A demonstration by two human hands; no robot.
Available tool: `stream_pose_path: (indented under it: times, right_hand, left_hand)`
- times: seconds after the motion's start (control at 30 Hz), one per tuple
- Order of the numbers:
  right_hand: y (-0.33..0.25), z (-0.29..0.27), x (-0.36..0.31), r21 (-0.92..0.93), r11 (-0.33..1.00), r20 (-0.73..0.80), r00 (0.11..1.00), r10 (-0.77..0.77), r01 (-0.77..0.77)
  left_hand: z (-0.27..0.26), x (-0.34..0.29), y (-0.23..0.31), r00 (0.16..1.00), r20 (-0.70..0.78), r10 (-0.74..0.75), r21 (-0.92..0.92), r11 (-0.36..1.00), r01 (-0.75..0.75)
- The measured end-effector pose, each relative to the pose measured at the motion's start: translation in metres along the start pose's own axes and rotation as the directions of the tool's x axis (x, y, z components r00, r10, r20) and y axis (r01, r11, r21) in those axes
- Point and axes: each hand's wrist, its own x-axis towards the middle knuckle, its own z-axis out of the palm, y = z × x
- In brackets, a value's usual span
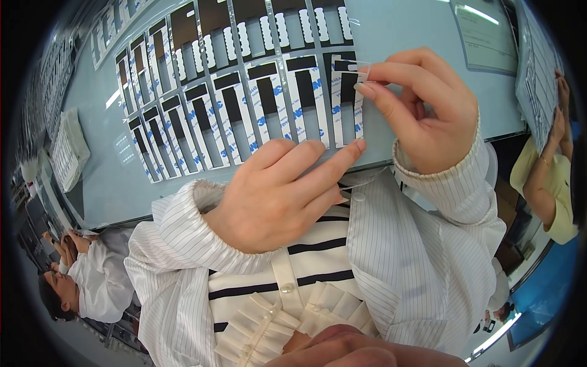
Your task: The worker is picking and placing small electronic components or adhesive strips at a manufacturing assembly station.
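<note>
Several rectangular black frame-shaped pieces lie in two rows on the table, with blue-printed white adhesive strips on the nearer row. At that row's right end, my right hand pinches a thin clear-and-white film strip between thumb and index finger, by the upper corner of the last black frame. My left hand has its index finger stretched to the same frame's lower right corner; its other fingers bend loosely. A thin clear curl of film shows beside the left fingers; whether they hold it is unclear.
The pieces lie on a pale blue-grey table. A sheet in a clear sleeve lies far right. Stacked white sheets are at the left edge, more sheets at the right. Co-workers sit at left and right.
</note>
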Motion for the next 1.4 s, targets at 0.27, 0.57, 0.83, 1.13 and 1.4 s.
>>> stream_pose_path:
  times: [0.27,0.57,0.83,1.13,1.4]
  right_hand:
    - [0.009,0.0,0.007,0.005,0.999,0.068,0.997,0.047,-0.048]
    - [0.009,0.002,0.006,-0.011,1.0,0.04,0.999,0.021,-0.02]
    - [0.011,0.004,0.006,-0.043,0.998,0.006,0.999,-0.05,0.05]
    - [0.002,0.005,0.003,-0.194,0.98,-0.116,0.991,-0.067,0.044]
    - [0.0,-0.007,-0.012,-0.38,0.88,0.156,0.958,-0.241,0.283]
  left_hand:
    - [-0.001,0.002,0.001,0.997,0.025,-0.068,-0.08,0.994,0.069]
    - [-0.002,0.002,0.001,0.995,0.045,-0.085,-0.112,0.99,0.09]
    - [-0.002,0.001,0.001,0.992,0.063,-0.105,-0.133,0.985,0.113]
    - [-0.005,-0.001,0.004,0.985,0.087,-0.146,-0.158,0.975,0.158]
    - [-0.005,-0.003,0.0,0.982,0.094,-0.166,-0.209,0.961,0.183]
